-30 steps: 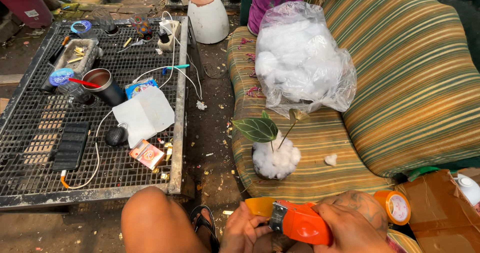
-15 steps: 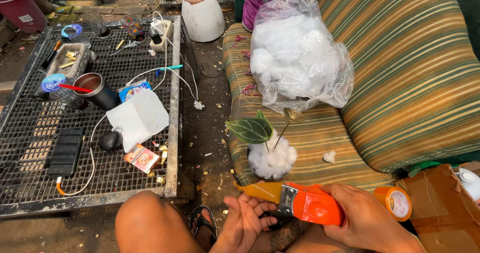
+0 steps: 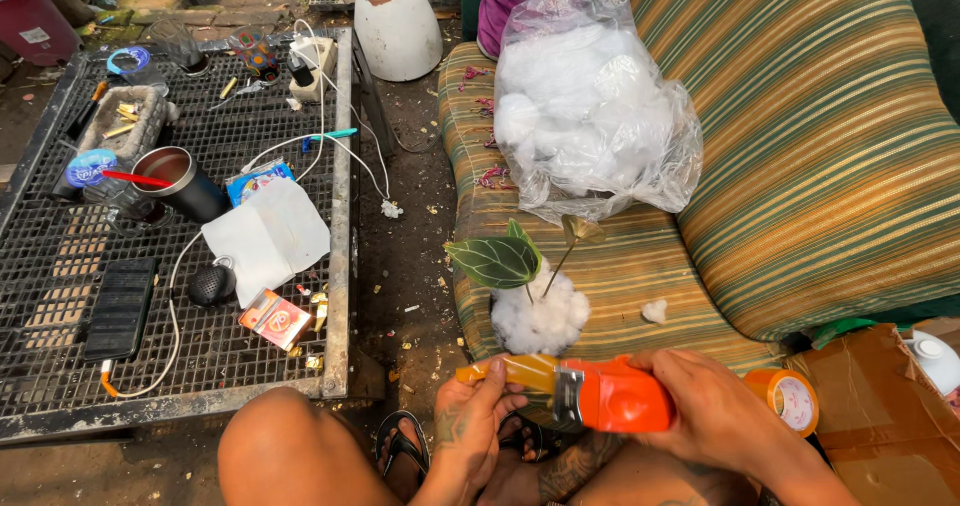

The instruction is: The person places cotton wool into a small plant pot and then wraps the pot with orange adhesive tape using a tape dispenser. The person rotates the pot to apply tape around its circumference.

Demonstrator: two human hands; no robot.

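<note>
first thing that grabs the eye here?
The bright orange tape dispenser at bottom centre, gripped by the right hand while the left hand pinches its tape end. Behind it, a green-leaved cutting in white wadding on the striped sofa.

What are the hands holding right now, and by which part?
The right hand holds an orange tape dispenser by its handle; the left hand pinches the pulled-out strip of tape near its free end.

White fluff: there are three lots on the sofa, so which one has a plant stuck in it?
The clump at the sofa's front edge, above the hands. A green leaf rises from it. The bagged heap and small tuft hold nothing.
</note>
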